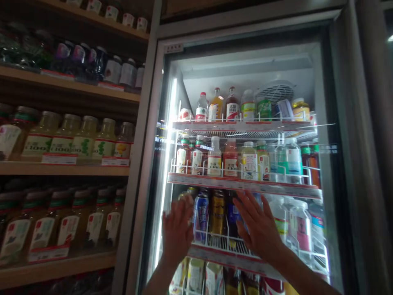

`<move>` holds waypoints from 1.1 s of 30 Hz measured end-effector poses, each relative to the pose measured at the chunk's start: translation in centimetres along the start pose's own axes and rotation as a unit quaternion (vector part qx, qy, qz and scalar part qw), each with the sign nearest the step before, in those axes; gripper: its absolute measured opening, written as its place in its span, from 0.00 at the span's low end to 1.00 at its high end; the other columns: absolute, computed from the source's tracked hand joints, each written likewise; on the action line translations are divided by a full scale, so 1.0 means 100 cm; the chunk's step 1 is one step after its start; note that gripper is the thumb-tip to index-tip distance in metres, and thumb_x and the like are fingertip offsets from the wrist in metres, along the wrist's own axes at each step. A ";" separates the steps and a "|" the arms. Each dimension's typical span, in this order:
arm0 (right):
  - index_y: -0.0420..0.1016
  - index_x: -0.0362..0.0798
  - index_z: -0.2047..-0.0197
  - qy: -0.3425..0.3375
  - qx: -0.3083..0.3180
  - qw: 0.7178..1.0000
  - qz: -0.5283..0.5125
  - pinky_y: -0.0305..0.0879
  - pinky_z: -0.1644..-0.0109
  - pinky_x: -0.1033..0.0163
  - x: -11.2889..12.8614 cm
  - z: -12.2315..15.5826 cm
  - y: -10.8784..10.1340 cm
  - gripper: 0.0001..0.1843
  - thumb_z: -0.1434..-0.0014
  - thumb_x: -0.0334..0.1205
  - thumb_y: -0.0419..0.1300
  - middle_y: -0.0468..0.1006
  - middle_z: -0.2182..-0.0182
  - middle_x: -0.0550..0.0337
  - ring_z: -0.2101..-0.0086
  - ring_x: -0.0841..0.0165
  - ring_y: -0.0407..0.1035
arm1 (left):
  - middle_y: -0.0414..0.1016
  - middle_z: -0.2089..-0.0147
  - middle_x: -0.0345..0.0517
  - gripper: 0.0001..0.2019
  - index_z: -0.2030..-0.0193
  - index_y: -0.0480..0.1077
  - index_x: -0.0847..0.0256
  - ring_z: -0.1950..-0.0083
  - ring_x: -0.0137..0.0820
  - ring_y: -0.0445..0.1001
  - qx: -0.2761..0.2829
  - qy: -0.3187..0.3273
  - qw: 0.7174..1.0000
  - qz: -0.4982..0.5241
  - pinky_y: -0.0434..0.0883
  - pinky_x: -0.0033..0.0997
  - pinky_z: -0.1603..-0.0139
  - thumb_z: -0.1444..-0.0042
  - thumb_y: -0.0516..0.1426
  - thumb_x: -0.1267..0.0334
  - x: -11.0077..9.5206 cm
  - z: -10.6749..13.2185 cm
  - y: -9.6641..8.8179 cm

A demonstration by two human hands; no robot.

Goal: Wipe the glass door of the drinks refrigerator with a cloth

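Observation:
Both hands are raised in front of a lit drinks fridge with a glass door (158, 135). My left hand (178, 227) is open and somewhat blurred, beside a blue can (201, 215) on the third shelf. My right hand (258, 225) is open with fingers spread, over a dark blue can (233, 215) that it partly hides. Between the hands stands a gold can (217, 213) in a white wire rack (227, 239). Neither hand holds anything. Whether the palms touch the glass I cannot tell. Bottles with pink labels (302, 229) stand right of my right hand.
Wooden shelves (67, 168) on the left hold rows of juice bottles (72, 137) with price tags. Inside the fridge, upper shelves carry several bottles, among them an orange one (215, 107) and a pink one (230, 159). A dark frame (360, 164) borders the right.

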State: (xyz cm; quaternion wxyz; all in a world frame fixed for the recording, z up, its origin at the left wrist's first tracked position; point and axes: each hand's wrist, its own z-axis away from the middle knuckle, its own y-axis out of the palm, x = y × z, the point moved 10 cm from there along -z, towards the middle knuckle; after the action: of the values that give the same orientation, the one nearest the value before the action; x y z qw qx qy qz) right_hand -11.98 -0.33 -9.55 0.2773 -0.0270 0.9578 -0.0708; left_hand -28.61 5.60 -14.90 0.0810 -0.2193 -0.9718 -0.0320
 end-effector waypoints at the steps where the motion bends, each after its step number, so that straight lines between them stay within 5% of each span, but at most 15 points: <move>1: 0.56 0.44 0.38 0.003 0.000 1.000 -0.002 0.38 0.34 0.44 -0.001 0.003 -0.002 0.29 0.44 0.35 0.52 0.56 0.37 0.49 0.36 0.58 0.44 | 0.43 0.30 0.48 0.31 0.32 0.44 0.54 0.30 0.42 0.41 -0.007 -0.052 0.998 -0.018 0.44 0.51 0.33 0.42 0.49 0.67 0.020 0.001 -0.003; 3: 0.58 0.43 0.39 0.005 0.002 1.000 -0.007 0.38 0.34 0.43 -0.001 0.009 -0.004 0.29 0.44 0.35 0.52 0.56 0.37 0.48 0.36 0.57 0.43 | 0.41 0.30 0.52 0.32 0.32 0.42 0.57 0.30 0.43 0.40 -0.007 -0.113 0.993 -0.030 0.46 0.52 0.33 0.42 0.48 0.68 0.036 0.007 -0.005; 4: 0.59 0.42 0.40 0.003 0.002 1.000 -0.010 0.38 0.34 0.43 0.000 0.012 -0.005 0.28 0.45 0.35 0.53 0.57 0.37 0.49 0.36 0.57 0.43 | 0.40 0.30 0.52 0.31 0.32 0.43 0.59 0.30 0.44 0.40 0.004 -0.101 0.995 -0.021 0.46 0.52 0.33 0.42 0.48 0.68 0.027 0.012 -0.003; 7: 0.61 0.43 0.41 -0.008 0.008 1.000 -0.020 0.36 0.34 0.43 0.006 0.016 -0.004 0.27 0.45 0.34 0.53 0.59 0.39 0.50 0.35 0.58 0.42 | 0.44 0.30 0.42 0.27 0.34 0.52 0.55 0.30 0.43 0.43 0.040 0.091 0.994 0.044 0.44 0.48 0.32 0.42 0.49 0.61 -0.045 0.031 0.005; 9: 0.59 0.44 0.39 -0.003 0.007 1.000 -0.022 0.36 0.33 0.43 0.001 0.018 -0.005 0.28 0.44 0.35 0.52 0.59 0.39 0.50 0.35 0.59 0.42 | 0.47 0.31 0.34 0.25 0.37 0.56 0.49 0.31 0.41 0.46 0.037 0.168 0.983 0.071 0.43 0.47 0.31 0.42 0.50 0.58 -0.069 0.043 0.003; 13: 0.51 0.45 0.35 0.042 -0.005 0.999 -0.005 0.39 0.35 0.43 -0.029 0.027 -0.015 0.31 0.42 0.36 0.51 0.57 0.37 0.49 0.36 0.58 0.43 | 0.42 0.30 0.42 0.31 0.33 0.46 0.51 0.30 0.38 0.42 0.010 0.005 1.000 0.023 0.43 0.49 0.32 0.43 0.50 0.67 -0.011 0.024 0.000; 15: 0.49 0.45 0.35 0.061 -0.006 0.998 0.004 0.41 0.35 0.42 -0.037 0.034 -0.018 0.32 0.42 0.36 0.50 0.57 0.38 0.48 0.36 0.58 0.43 | 0.39 0.29 0.46 0.33 0.32 0.41 0.53 0.29 0.39 0.40 -0.003 -0.051 0.999 0.007 0.43 0.51 0.32 0.43 0.49 0.69 0.000 0.012 0.000; 17: 0.48 0.45 0.34 0.060 -0.002 0.998 0.004 0.41 0.35 0.42 -0.032 0.040 -0.018 0.33 0.42 0.35 0.51 0.57 0.38 0.48 0.36 0.57 0.43 | 0.37 0.29 0.44 0.32 0.32 0.43 0.55 0.29 0.41 0.39 -0.001 -0.012 0.999 0.030 0.42 0.50 0.32 0.42 0.49 0.67 -0.030 0.000 0.004; 20: 0.48 0.44 0.34 0.033 0.007 0.999 -0.005 0.41 0.35 0.43 -0.017 0.041 -0.015 0.33 0.42 0.36 0.51 0.59 0.38 0.49 0.36 0.57 0.44 | 0.42 0.30 0.40 0.27 0.35 0.54 0.55 0.30 0.42 0.41 0.036 0.170 0.982 0.077 0.40 0.47 0.31 0.42 0.51 0.57 -0.108 -0.013 0.016; 22: 0.47 0.45 0.34 0.038 0.006 0.999 -0.001 0.41 0.35 0.44 -0.025 0.039 -0.016 0.34 0.42 0.36 0.51 0.58 0.38 0.49 0.36 0.58 0.44 | 0.48 0.31 0.38 0.25 0.38 0.58 0.52 0.30 0.41 0.43 0.045 0.237 0.967 0.077 0.38 0.48 0.31 0.42 0.50 0.55 -0.125 -0.034 0.021; 24: 0.45 0.47 0.33 0.073 -0.008 0.997 0.017 0.41 0.35 0.43 -0.051 0.037 -0.024 0.34 0.41 0.37 0.50 0.57 0.37 0.50 0.36 0.58 0.44 | 0.52 0.32 0.40 0.24 0.37 0.57 0.52 0.30 0.39 0.43 0.031 0.185 0.981 0.051 0.39 0.49 0.31 0.40 0.49 0.56 -0.099 -0.076 0.023; 26: 0.43 0.49 0.33 0.114 -0.028 0.992 0.044 0.42 0.35 0.43 -0.083 0.039 -0.038 0.34 0.40 0.37 0.50 0.55 0.37 0.50 0.36 0.58 0.45 | 0.52 0.32 0.47 0.24 0.36 0.54 0.56 0.30 0.41 0.43 -0.004 0.037 0.999 0.018 0.43 0.51 0.33 0.39 0.47 0.58 -0.049 -0.120 0.020; 28: 0.42 0.50 0.32 0.145 -0.043 0.986 0.066 0.42 0.35 0.44 -0.106 0.045 -0.050 0.34 0.40 0.38 0.49 0.53 0.36 0.51 0.36 0.58 0.45 | 0.50 0.32 0.52 0.25 0.35 0.53 0.59 0.30 0.44 0.42 -0.030 -0.054 0.998 0.007 0.47 0.53 0.34 0.39 0.47 0.59 -0.026 -0.138 0.018; 30: 0.42 0.51 0.32 0.155 -0.046 0.984 0.075 0.42 0.35 0.44 -0.116 0.053 -0.056 0.34 0.40 0.39 0.49 0.53 0.36 0.52 0.36 0.58 0.45 | 0.49 0.31 0.50 0.25 0.36 0.55 0.58 0.30 0.46 0.39 -0.016 0.024 0.999 0.029 0.47 0.53 0.34 0.40 0.48 0.57 -0.058 -0.128 0.021; 33: 0.42 0.51 0.32 0.144 -0.026 0.987 0.073 0.43 0.36 0.45 -0.113 0.064 -0.054 0.34 0.39 0.39 0.49 0.56 0.37 0.51 0.36 0.58 0.46 | 0.48 0.31 0.40 0.24 0.38 0.58 0.52 0.29 0.43 0.39 0.046 0.301 0.950 0.076 0.43 0.49 0.32 0.41 0.49 0.54 -0.150 -0.072 0.026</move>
State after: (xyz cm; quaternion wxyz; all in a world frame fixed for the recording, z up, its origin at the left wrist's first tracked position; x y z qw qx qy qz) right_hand 1.03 -5.41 -8.11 0.1403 0.0460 0.9886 -0.0288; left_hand -13.09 0.92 -10.35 0.3815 -0.2687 -0.8833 -0.0454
